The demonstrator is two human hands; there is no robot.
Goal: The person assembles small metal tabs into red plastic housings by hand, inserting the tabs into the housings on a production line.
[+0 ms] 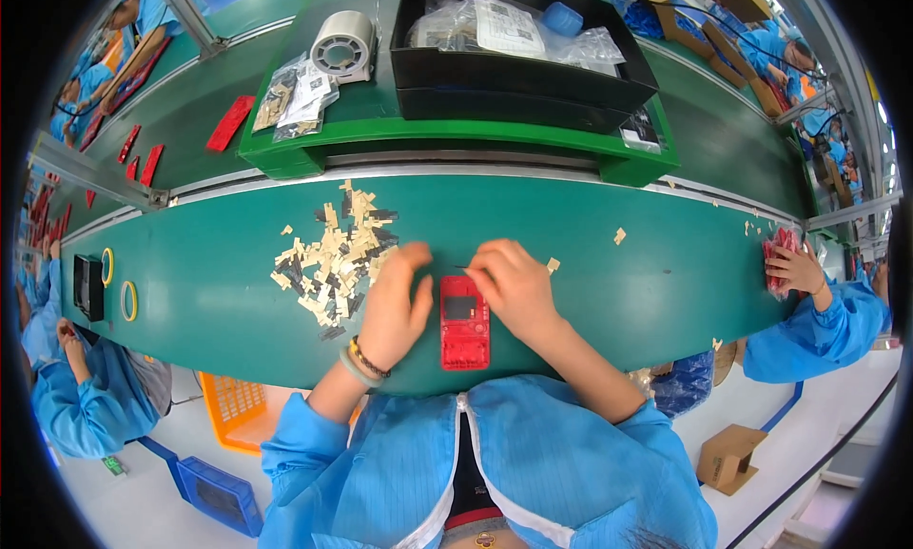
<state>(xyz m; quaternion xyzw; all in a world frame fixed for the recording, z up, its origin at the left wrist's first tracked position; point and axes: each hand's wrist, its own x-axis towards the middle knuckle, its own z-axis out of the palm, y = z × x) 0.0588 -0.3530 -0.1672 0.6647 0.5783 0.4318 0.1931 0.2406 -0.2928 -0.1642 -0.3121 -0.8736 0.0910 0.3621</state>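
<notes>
A red plastic housing [465, 349] with a dark rectangular patch in its upper half lies flat on the green table in front of me. My right hand [514, 288] is over its upper right corner, pinching a thin dark strip [460, 267] between thumb and fingertips. To the left of the housing is my left hand [395, 302], its fingers curved and the thumb apart, with nothing visible in it. Beside that hand spreads a loose pile of small beige and black pieces [338, 264].
A green raised shelf [456, 131] at the back bears a black bin [523, 102] of bagged parts and a small white fan [343, 47]. Yellow tape rolls [128, 301] lie far left. At right, a co-worker's hand [799, 267] grips red parts. An orange crate [238, 406] stands below the table edge.
</notes>
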